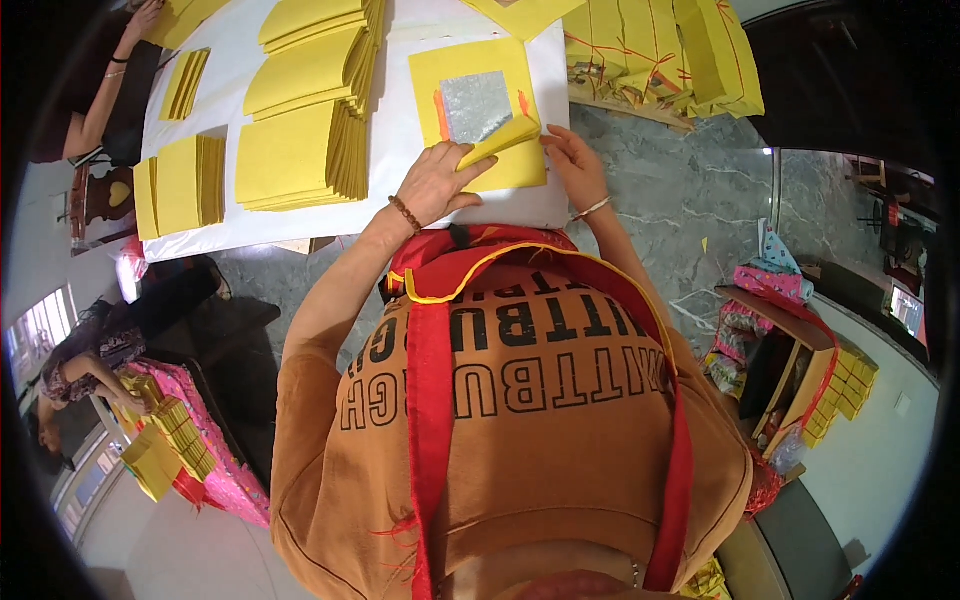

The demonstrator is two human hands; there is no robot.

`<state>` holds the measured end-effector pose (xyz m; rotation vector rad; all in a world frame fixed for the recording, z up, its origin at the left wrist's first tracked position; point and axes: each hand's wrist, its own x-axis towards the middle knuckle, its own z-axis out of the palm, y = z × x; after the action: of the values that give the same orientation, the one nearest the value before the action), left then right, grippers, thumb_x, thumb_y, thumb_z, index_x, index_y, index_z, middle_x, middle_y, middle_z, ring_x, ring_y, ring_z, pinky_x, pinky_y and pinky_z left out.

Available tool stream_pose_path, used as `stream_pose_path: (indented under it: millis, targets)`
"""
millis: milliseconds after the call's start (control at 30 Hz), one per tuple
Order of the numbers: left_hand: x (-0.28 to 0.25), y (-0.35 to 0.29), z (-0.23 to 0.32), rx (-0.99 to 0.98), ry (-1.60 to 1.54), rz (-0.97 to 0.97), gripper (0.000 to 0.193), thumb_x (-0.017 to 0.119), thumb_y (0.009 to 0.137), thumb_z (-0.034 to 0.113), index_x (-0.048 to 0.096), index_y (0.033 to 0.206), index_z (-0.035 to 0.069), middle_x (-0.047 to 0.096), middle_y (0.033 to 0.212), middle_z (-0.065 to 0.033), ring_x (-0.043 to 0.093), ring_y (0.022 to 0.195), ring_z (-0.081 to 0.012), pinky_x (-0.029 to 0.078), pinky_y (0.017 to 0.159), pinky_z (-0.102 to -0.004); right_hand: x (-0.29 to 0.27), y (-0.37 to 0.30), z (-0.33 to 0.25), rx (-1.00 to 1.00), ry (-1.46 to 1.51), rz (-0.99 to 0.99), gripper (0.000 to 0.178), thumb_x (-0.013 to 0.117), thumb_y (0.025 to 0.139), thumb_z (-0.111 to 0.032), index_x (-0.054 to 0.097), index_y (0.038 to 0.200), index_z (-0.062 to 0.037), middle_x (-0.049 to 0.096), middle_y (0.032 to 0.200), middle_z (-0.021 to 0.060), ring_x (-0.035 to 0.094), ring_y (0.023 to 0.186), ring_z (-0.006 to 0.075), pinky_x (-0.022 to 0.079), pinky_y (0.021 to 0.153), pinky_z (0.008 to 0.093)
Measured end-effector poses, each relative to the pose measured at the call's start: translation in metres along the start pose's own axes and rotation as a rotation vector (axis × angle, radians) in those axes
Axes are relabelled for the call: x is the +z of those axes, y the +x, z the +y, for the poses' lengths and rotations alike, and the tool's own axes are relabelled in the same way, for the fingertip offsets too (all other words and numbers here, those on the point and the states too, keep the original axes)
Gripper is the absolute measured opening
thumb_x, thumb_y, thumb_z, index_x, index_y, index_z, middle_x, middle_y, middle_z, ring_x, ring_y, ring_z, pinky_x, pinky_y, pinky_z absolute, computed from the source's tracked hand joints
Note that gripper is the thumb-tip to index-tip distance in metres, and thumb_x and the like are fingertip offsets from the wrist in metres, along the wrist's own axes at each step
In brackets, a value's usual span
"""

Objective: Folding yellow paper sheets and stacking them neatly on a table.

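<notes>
On the white-covered table point(400, 150) in front of me lies a yellow paper sheet point(425, 85). A silver-grey square point(480, 100) with orange strips at its sides rests on the sheet. The sheet's near edge is curled up over the silver square's lower part. My left hand point(432, 185) lies on the sheet's near left part, fingers spread, its fingertips against the curled flap. At the right edge, the fingertips of my right hand point(578, 168) close on the paper beside the flap; its thumb is partly hidden.
Stacks of folded yellow paper point(290, 155) stand on the table's left. Bundled yellow packets point(640, 55) with red ties sit beyond the right corner. Another person's arm point(105, 95) reaches in at the far left. A wooden shelf unit point(785, 350) stands to my right.
</notes>
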<state>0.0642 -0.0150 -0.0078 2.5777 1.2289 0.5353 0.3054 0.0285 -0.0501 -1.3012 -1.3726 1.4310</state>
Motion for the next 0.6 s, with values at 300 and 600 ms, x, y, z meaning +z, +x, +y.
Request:
stream_pose_path:
  millis: [300, 600]
  targets:
    - [-0.001, 0.0, -0.013, -0.005, -0.163, -0.014, 0.054, 0.068, 0.07, 0.024, 0.052, 0.12, 0.015, 0.051, 0.103, -0.0136, 0.048, 0.093, -0.0296, 0.041, 0.083, -0.0374, 0.007, 0.001, -0.018, 0.122, 0.214, 0.015, 0.028, 0.052, 0.09, -0.016, 0.054, 0.115, -0.0057, 0.062, 0.102, 0.0048, 0.056, 0.088, 0.0097, 0.044, 0.075, 0.023]
    - [-0.012, 0.004, -0.014, -0.287, -0.452, 0.163, 0.017, 0.049, 0.086, 0.015, 0.052, 0.099, 0.004, 0.053, 0.108, -0.0185, 0.056, 0.091, -0.0334, 0.047, 0.076, -0.0375, -0.002, 0.009, -0.015, 0.179, 0.234, 0.094, 0.027, 0.051, 0.09, -0.016, 0.054, 0.115, -0.0085, 0.059, 0.105, 0.0016, 0.055, 0.086, 0.0085, 0.044, 0.071, 0.0219]
